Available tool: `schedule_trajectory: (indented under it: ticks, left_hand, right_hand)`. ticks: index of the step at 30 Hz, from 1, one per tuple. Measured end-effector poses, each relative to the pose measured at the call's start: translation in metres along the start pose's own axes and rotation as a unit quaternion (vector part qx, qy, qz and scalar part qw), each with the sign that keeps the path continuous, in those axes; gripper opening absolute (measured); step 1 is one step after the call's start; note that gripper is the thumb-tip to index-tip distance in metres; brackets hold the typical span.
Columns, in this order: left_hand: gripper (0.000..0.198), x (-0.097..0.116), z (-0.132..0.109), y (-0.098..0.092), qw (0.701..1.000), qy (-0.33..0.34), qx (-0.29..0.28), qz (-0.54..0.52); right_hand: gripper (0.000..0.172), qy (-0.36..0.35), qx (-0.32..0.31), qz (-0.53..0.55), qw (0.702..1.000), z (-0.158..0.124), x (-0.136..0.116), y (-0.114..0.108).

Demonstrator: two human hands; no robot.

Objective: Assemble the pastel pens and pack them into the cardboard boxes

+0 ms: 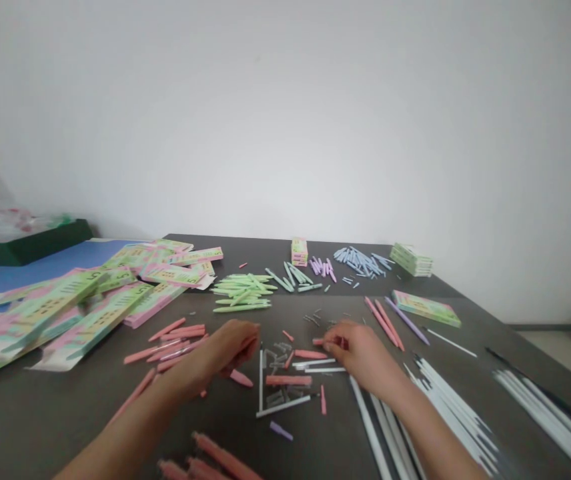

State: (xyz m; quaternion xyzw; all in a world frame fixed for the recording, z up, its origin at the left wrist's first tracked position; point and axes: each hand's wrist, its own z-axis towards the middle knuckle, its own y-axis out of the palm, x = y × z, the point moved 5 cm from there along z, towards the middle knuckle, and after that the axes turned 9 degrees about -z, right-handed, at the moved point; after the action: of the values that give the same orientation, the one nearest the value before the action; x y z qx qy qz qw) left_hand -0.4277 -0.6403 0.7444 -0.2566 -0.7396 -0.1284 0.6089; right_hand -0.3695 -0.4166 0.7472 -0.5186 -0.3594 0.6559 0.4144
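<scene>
My left hand is closed, its fingers curled down over the table, and what they hold, if anything, is hidden. Just below its fingers shows a tapered pink pen barrel; I cannot tell whether it is held or lying there. My right hand pinches a small pink pen part between thumb and fingers. Between the hands lie a pink barrel, small clear plastic pieces, a white ink refill and a purple pen piece.
Green pen barrels, purple ones and blue ones lie in piles farther back. Printed pen boxes spread over the left side. White refills lie at right. A green tray with plastic bags stands far left.
</scene>
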Motion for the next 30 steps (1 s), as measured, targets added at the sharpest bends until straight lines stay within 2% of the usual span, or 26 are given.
schedule_trajectory:
  ticks: [3, 6, 12, 17, 20, 22, 24, 27, 30]
  left_hand:
    - [0.039, -0.007, 0.003, 0.008, 0.999, 0.001, -0.039, -0.015]
    - [0.04, -0.016, 0.005, 0.01, 0.997, -0.016, -0.054, -0.044]
    - [0.039, -0.027, 0.003, 0.012, 0.971, -0.111, -0.101, -0.184]
    - [0.028, -0.025, 0.003, 0.015, 0.95, -0.088, -0.135, -0.268]
    - [0.02, -0.022, 0.003, 0.016, 0.953, -0.028, -0.151, -0.262]
    - [0.021, -0.021, 0.003, 0.016, 0.964, 0.009, -0.146, -0.222]
    - [0.026, -0.021, 0.004, 0.016, 0.975, 0.013, -0.121, -0.184]
    - [0.035, -0.023, 0.005, 0.014, 0.986, -0.018, -0.074, -0.151]
    - [0.04, -0.022, 0.002, 0.012, 0.988, -0.057, -0.053, -0.135]
  right_hand:
    - [0.016, -0.016, -0.046, -0.027, 0.998, -0.005, -0.015, 0.017]
    - [0.023, -0.044, -0.073, -0.035, 0.996, -0.009, -0.03, 0.032]
    - [0.014, -0.058, -0.081, -0.042, 0.994, -0.009, -0.033, 0.051]
    - [0.006, -0.05, -0.072, -0.044, 0.995, -0.008, -0.031, 0.054]
    - [0.004, -0.05, -0.069, -0.032, 0.996, -0.008, -0.032, 0.052]
    - [0.004, -0.049, -0.052, -0.013, 0.997, -0.007, -0.031, 0.046]
    - [0.006, -0.033, -0.032, 0.014, 0.999, -0.005, -0.026, 0.037]
    - [0.01, 0.0, -0.027, 0.059, 0.998, -0.002, -0.017, 0.027]
    - [0.013, 0.012, -0.041, 0.055, 0.998, -0.001, -0.012, 0.027]
